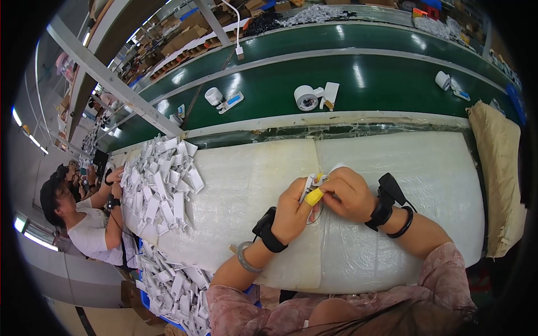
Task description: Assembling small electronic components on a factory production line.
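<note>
Near the middle of the padded worktop, both my hands meet over a small white plastic part [306,188]. My left hand [291,215] grips it between fingers and thumb, and yellow covers sit on the thumb and a fingertip. Pressed close against it, my right hand [352,193] is closed in a pinch; what its fingertips hold is hidden. A thin wire [320,215] loops below the fingers. Just behind the right hand, the edge of a white round piece [337,166] shows. Each wrist wears a black strapped device.
A heap of white plastic pieces [162,185] covers the worktop's left end; a blue bin [144,297] below holds more. White round units [306,98] with attached parts lie on the green conveyor [263,89]. Brown cardboard [499,179] borders the right. A co-worker [92,224] reaches into the heap.
</note>
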Demonstrator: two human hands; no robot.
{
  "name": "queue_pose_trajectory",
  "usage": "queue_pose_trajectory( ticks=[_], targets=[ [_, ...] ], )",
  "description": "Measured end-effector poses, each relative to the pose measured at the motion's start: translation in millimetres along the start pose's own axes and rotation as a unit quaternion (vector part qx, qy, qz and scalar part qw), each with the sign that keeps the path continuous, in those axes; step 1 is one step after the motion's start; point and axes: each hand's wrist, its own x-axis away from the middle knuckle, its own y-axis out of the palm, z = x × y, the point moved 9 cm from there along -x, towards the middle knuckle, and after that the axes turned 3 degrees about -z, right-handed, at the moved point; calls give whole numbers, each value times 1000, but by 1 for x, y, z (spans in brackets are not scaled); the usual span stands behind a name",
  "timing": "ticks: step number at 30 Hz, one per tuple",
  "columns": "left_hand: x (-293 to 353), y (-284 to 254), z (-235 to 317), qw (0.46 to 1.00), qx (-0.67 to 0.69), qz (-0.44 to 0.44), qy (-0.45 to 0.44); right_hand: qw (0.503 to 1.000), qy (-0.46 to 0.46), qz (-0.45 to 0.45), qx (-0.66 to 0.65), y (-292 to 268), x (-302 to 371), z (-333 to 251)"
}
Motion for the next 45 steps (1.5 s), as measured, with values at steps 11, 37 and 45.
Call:
queue_pose_trajectory(
  ticks=[11, 37, 45],
  targets=[
    [-4, -6, -2, 999, -36, -18, -9, 999, 27, -13, 13, 4, 0, 7],
    [-123, -281, 40, 813, -377, 427, 122, 979, 176, 40, -92, -8, 4, 65],
    [-228, -140, 3, 811, -548, 159, 130, 968, 222, 30, -117, -7, 12, 79]
  ],
)
